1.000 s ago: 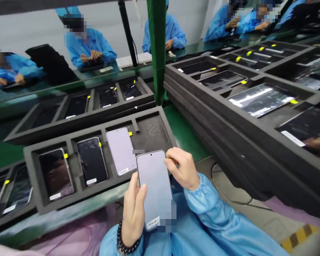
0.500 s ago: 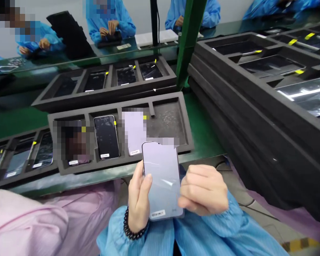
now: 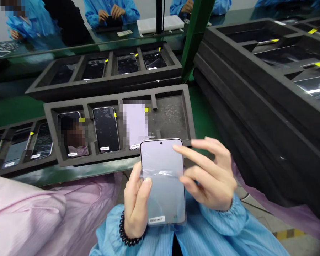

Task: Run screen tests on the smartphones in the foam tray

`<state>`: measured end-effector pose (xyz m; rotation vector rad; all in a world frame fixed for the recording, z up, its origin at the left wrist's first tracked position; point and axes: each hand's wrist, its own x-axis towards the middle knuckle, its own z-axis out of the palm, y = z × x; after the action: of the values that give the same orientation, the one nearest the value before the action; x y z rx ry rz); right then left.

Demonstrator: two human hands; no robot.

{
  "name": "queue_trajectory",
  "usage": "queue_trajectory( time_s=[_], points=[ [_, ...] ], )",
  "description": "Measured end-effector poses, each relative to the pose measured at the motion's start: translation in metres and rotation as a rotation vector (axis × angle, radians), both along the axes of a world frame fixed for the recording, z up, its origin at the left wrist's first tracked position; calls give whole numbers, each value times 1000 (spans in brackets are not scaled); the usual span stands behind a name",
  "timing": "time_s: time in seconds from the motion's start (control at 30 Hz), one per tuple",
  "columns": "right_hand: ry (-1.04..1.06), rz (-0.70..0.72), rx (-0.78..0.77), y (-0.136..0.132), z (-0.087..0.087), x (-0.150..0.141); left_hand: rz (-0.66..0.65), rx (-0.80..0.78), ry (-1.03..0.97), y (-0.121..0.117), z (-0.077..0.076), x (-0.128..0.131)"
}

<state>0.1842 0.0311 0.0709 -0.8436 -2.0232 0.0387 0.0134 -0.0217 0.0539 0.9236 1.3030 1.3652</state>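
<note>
My left hand [image 3: 137, 202] grips a smartphone [image 3: 164, 188] by its left edge, thumb over the front. The phone stands nearly upright toward me, its pale screen showing film creases and a small white label at the bottom. My right hand [image 3: 210, 174] is at the phone's right side, fingers spread, with the index fingertip over the upper right of the screen; whether it touches the glass I cannot tell. Just beyond lies a black foam tray [image 3: 173, 113] with several compartments; a dark phone [image 3: 106, 128] and a pale-screened phone [image 3: 136, 122] lie in it.
Behind stands another foam tray [image 3: 104, 85] of phones. At right rises a tall stack of foam trays [image 3: 237, 92]. A green post [image 3: 197, 39] stands between them. A pink sleeve [image 3: 24, 217] is close at left. Co-workers in blue sit across the bench.
My right hand has opened from a curled shape and its index finger has reached up over the screen's top right. My left hand still holds the phone. The view has shifted slightly.
</note>
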Motion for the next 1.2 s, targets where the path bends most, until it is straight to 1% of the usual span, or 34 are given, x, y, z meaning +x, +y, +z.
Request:
queue_trajectory(
  time_s=[0.03,0.13,0.17,0.27,0.37,0.4,0.5,0.53,0.57,0.6,0.73,0.8,0.9,0.97,1.07,1.2],
  points=[
    [-27,13,-2,2,3,0,11,-8,-8,0,0,0],
    [-52,151,22,6,5,-2,39,-1,9,1,-2,0],
    [-53,163,15,7,5,-3,39,4,15,2,-3,-1],
    [-42,115,10,9,3,-5,35,6,19,2,-6,-3],
    [-71,181,21,10,3,-4,25,4,17,1,-9,-5],
    [-64,167,20,11,3,-3,14,5,11,1,-10,-5],
    [30,-8,7,15,3,1,-30,16,21,3,-11,-6],
    [64,-40,3,18,3,1,-49,21,38,6,-12,-5],
    [86,-35,-2,21,4,1,-74,22,61,8,-13,-5],
    [92,0,-12,25,4,0,-106,16,89,12,-14,-4],
    [58,220,-111,46,3,-10,-245,-27,218,25,-21,0],
    [118,263,-178,55,0,-16,-291,-54,235,29,-25,1],
    [250,237,-275,61,-7,-18,-322,-102,140,33,-29,1],
    [300,237,-351,62,-11,-17,-305,-115,44,36,-29,1],
    [367,281,-472,60,-15,-14,-292,-163,-122,39,-25,0],
    [465,292,-541,60,-17,-16,-313,-214,-301,40,-18,1]
  ],
)
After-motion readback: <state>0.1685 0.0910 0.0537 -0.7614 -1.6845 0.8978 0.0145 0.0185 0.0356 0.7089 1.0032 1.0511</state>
